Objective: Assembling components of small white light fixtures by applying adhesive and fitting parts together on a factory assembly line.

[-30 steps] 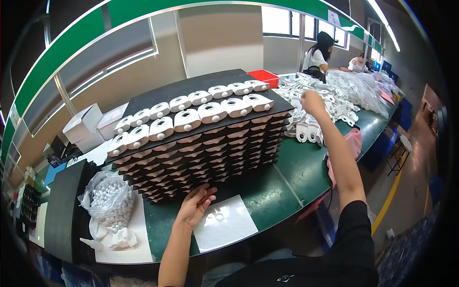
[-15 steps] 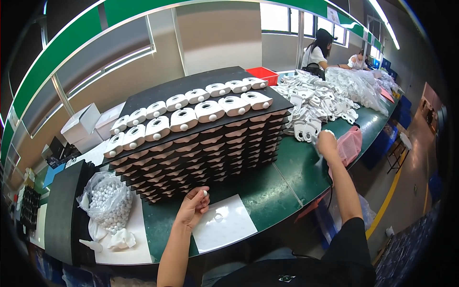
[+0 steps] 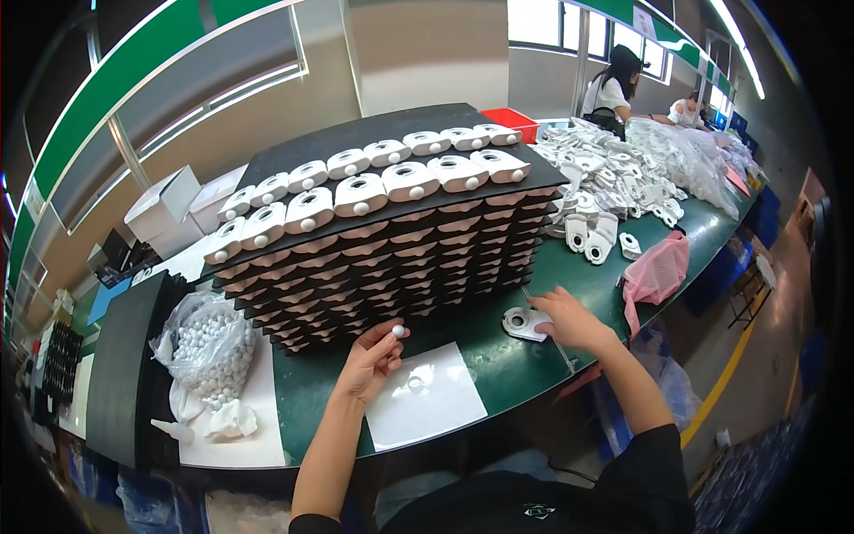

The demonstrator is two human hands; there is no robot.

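Observation:
My left hand (image 3: 372, 360) pinches a small white ball (image 3: 398, 331) between thumb and fingers, above the near edge of the stack. Just right of it lies a white sheet of paper (image 3: 427, 400). My right hand (image 3: 569, 320) grips a white plastic housing (image 3: 525, 324) with a round, dark-rimmed hole, low over the green table. Similar housings (image 3: 414, 181) stand in two rows on top of a tall stack of black boards (image 3: 391, 249), each with a white ball at its front. A plastic bag of white balls (image 3: 209, 347) sits at the left.
A heap of loose white housings (image 3: 605, 173) lies at the right back, beside a pink mesh bag (image 3: 656, 271). A red bin (image 3: 511, 123) stands behind the stack. Black boards (image 3: 133, 374), a white nozzle bottle (image 3: 172, 431) and crumpled tissue (image 3: 233, 420) are left. Two people sit farther off.
My right hand has come back from the heap toward the middle, bringing a white plastic housing. My left hand still holds the ball, slightly shifted. The whole view has turned a little.

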